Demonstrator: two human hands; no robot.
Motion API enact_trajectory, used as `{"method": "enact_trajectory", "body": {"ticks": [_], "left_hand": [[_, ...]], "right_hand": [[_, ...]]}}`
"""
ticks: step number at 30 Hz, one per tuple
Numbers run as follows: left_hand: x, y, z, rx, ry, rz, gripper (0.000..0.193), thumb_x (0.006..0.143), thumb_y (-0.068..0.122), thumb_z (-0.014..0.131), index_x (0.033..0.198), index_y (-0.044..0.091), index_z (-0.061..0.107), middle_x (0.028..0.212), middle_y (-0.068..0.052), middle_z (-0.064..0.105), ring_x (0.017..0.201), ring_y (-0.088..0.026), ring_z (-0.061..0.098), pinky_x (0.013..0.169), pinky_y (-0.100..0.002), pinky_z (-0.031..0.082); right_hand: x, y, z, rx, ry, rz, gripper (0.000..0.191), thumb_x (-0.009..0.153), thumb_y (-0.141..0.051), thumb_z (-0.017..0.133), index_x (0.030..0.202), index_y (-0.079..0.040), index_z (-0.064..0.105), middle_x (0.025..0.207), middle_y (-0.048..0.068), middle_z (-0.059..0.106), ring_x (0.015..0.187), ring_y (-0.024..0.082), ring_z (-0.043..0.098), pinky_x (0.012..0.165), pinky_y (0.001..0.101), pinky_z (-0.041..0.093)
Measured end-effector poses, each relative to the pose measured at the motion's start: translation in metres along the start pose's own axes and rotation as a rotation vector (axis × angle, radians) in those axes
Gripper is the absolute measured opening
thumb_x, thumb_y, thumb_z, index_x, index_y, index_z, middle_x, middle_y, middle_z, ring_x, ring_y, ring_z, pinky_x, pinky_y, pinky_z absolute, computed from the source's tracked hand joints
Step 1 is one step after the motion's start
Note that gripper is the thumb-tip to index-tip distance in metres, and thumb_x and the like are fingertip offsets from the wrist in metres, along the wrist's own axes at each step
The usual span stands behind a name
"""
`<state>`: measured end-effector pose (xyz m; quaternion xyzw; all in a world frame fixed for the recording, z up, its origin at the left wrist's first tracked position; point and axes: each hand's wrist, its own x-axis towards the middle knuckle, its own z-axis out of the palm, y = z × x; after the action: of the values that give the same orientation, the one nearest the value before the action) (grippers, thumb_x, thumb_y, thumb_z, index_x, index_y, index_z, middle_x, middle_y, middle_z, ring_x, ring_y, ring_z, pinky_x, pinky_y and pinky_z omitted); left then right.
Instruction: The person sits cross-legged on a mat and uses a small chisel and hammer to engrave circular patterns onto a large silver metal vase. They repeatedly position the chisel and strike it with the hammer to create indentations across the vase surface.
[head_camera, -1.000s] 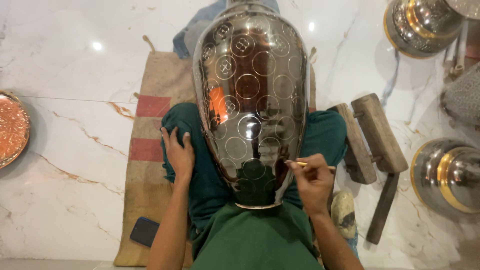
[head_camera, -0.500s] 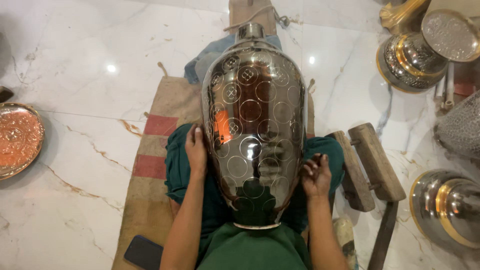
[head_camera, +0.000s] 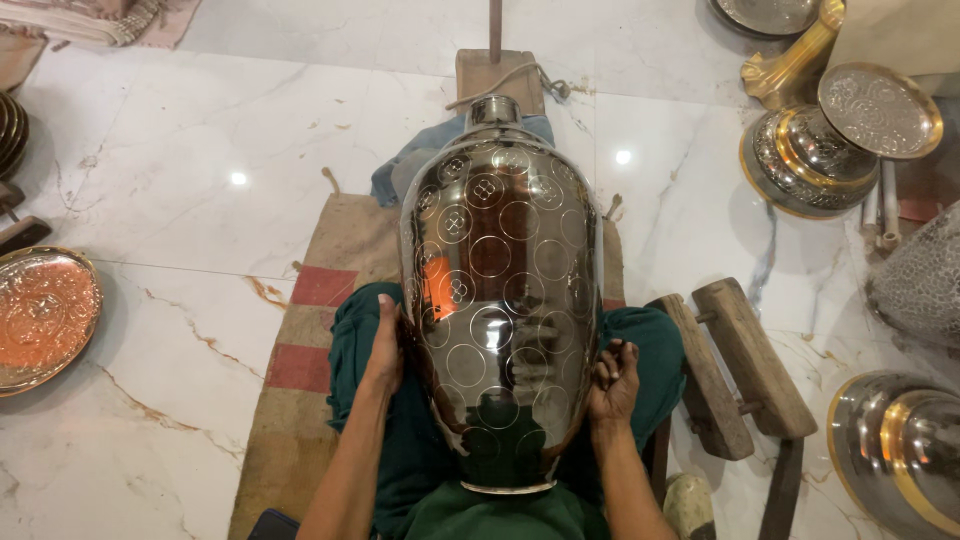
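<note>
Engraved metal vase (head_camera: 500, 290) lies across the lap, steadied by the open left hand (head_camera: 385, 345); the right hand (head_camera: 612, 378), fingers curled, braces its other flank.

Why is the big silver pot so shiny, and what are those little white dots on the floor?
Head view: the metal vase works like a mirror, so it shows bright streaks, dark patches and an orange reflection on its left side. The white dots on the marble floor are lamp glare. The left hand and right hand at its sides look sharp, not blurry.
</note>
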<state>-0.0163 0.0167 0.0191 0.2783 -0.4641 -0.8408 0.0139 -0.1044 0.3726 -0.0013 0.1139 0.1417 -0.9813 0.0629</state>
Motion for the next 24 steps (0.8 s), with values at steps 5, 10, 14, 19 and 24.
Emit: {"method": "enact_trajectory", "body": {"ticks": [5,10,14,19,24], "left_hand": [[-0.011,0.011,0.014,0.004,0.053,-0.021,0.09,0.1,0.075,0.034,0.142,-0.002,0.058,0.13,-0.012,0.064,0.119,-0.022,0.058,0.104,-0.035,0.042],[-0.031,0.033,0.042,0.101,0.037,0.087,0.086,0.098,0.069,0.04,0.139,-0.003,0.061,0.131,-0.016,0.064,0.12,-0.025,0.059,0.107,-0.038,0.043],[-0.03,0.039,0.052,0.315,0.097,0.172,0.082,0.101,0.063,0.042,0.151,-0.002,0.042,0.151,-0.015,0.051,0.141,-0.024,0.045,0.117,-0.035,0.03],[-0.011,0.025,0.036,0.31,0.137,0.177,0.077,0.107,0.057,0.045,0.154,-0.003,0.033,0.161,-0.016,0.035,0.15,-0.023,0.032,0.122,-0.033,0.023],[-0.006,0.006,0.004,0.204,0.237,0.296,0.064,0.109,0.046,0.052,0.135,-0.011,0.065,0.126,-0.02,0.071,0.112,-0.021,0.062,0.1,-0.035,0.046]], "right_hand": [[0.003,0.002,-0.003,-0.062,-0.005,-0.026,0.006,0.107,-0.016,0.062,0.104,-0.013,0.066,0.106,0.005,0.069,0.062,0.005,0.049,0.047,0.0182,0.039],[0.007,0.009,-0.004,-0.355,0.026,-0.154,0.004,0.106,-0.019,0.064,0.105,-0.016,0.066,0.099,0.0,0.073,0.063,0.005,0.054,0.049,0.019,0.046],[0.006,0.014,0.002,-0.557,0.082,-0.235,0.006,0.106,-0.019,0.065,0.109,-0.014,0.065,0.096,-0.001,0.07,0.073,0.005,0.058,0.063,0.0207,0.052],[0.01,0.015,0.008,-0.626,0.155,-0.251,0.008,0.104,-0.018,0.068,0.109,-0.015,0.063,0.094,-0.002,0.067,0.074,0.006,0.058,0.064,0.0217,0.05],[0.004,0.003,0.002,-0.529,0.116,-0.238,0.011,0.105,-0.012,0.071,0.108,-0.013,0.06,0.093,-0.001,0.063,0.072,0.009,0.056,0.064,0.0238,0.05]]}}
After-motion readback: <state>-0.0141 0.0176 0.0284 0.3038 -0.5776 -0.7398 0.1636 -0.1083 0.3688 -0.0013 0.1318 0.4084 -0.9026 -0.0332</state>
